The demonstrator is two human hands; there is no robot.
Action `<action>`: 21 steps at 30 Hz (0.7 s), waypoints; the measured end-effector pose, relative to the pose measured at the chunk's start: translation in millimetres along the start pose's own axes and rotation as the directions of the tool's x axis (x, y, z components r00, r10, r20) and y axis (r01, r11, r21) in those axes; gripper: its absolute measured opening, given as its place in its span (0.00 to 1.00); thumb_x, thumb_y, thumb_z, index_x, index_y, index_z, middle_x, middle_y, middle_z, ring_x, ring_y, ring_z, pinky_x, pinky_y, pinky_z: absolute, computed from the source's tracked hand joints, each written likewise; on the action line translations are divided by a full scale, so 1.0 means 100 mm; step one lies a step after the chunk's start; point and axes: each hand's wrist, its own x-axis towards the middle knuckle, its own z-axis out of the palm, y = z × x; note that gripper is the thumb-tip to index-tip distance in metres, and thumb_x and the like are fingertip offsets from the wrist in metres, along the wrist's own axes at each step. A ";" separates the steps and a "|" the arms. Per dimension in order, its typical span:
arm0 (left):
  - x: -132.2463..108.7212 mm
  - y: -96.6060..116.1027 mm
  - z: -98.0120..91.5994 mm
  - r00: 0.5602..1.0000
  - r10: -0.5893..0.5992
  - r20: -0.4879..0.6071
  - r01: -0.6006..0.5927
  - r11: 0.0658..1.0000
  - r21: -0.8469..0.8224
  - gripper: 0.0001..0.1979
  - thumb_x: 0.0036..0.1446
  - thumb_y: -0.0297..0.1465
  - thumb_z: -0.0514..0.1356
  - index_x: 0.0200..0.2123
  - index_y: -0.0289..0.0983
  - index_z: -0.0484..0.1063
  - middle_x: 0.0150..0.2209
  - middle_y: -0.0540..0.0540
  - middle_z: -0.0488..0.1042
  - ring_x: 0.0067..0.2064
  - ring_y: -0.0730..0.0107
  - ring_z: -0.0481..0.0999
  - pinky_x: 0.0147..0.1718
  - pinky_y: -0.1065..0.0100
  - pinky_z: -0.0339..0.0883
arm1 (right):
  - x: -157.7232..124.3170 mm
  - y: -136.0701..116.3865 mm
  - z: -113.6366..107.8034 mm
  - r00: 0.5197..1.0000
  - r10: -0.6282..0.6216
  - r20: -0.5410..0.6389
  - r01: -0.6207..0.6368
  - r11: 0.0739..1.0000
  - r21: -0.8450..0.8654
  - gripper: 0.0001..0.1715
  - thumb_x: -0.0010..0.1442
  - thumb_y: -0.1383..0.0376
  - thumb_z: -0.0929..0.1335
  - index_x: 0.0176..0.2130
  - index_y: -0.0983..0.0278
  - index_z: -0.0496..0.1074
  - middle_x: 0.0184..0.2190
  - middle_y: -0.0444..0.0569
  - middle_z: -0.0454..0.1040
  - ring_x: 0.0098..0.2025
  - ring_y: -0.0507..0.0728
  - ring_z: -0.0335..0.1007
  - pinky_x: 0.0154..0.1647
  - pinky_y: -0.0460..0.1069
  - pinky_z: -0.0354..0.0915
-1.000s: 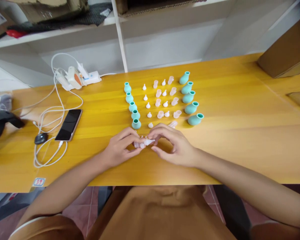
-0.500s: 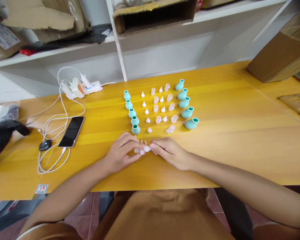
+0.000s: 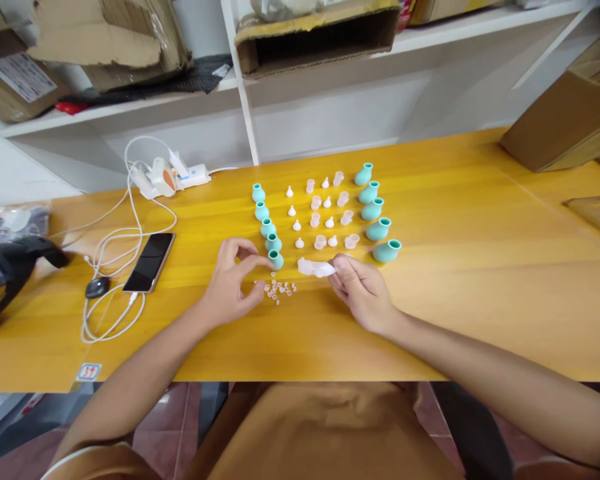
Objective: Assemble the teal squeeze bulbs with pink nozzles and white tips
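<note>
My right hand (image 3: 363, 290) pinches the pointed end of a translucent whitish plastic piece (image 3: 316, 268), which reaches leftward just over the table. My left hand (image 3: 233, 283) has thumb and index finger apart. Its index fingertip is at the nearest teal vase-shaped bulb (image 3: 276, 261) of the left row; whether it touches cannot be told. Below those fingers lie several tiny clear rings (image 3: 279, 290). Between the teal rows stand small white pointed pieces (image 3: 297, 225) and pale translucent cups (image 3: 347, 217). The right row holds larger teal bulbs (image 3: 379, 229).
At left, a phone (image 3: 149, 262) lies by looped white cables and a power strip (image 3: 193, 175). A black strapped device (image 3: 20, 273) sits at the far left. A cardboard box (image 3: 560, 127) stands at back right, and shelves (image 3: 310, 73) run behind the table.
Both hands were together over the tiny rings. My left hand has drawn left and opened; my right hand has moved right and up with the translucent piece, uncovering the rings.
</note>
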 end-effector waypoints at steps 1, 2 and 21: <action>0.01 -0.01 0.01 1.000 -0.005 0.026 0.005 0.999 0.033 0.14 0.65 0.31 0.62 0.53 0.42 0.79 0.54 0.39 0.67 0.55 0.52 0.69 0.57 0.48 0.71 | 0.01 0.00 -0.01 1.000 0.011 -0.010 -0.011 0.999 0.036 0.33 0.78 0.43 0.64 0.28 0.59 0.56 0.20 0.39 0.54 0.21 0.49 0.48 0.20 0.47 0.48; 0.01 -0.01 0.02 0.999 -0.006 0.054 0.003 0.998 0.060 0.16 0.65 0.30 0.63 0.55 0.43 0.79 0.56 0.39 0.67 0.55 0.52 0.68 0.57 0.48 0.71 | 0.02 0.01 -0.01 1.000 0.020 -0.016 -0.019 0.998 0.062 0.33 0.78 0.43 0.64 0.28 0.59 0.56 0.20 0.38 0.54 0.21 0.49 0.48 0.20 0.47 0.48; -0.03 0.01 0.14 0.989 0.089 -0.119 -0.082 0.994 0.068 0.14 0.66 0.27 0.68 0.54 0.43 0.77 0.54 0.42 0.73 0.55 0.58 0.77 0.55 0.52 0.78 | 0.07 0.05 -0.03 0.997 0.069 0.028 -0.071 0.997 0.039 0.34 0.78 0.42 0.64 0.28 0.60 0.57 0.20 0.38 0.55 0.21 0.48 0.49 0.20 0.47 0.48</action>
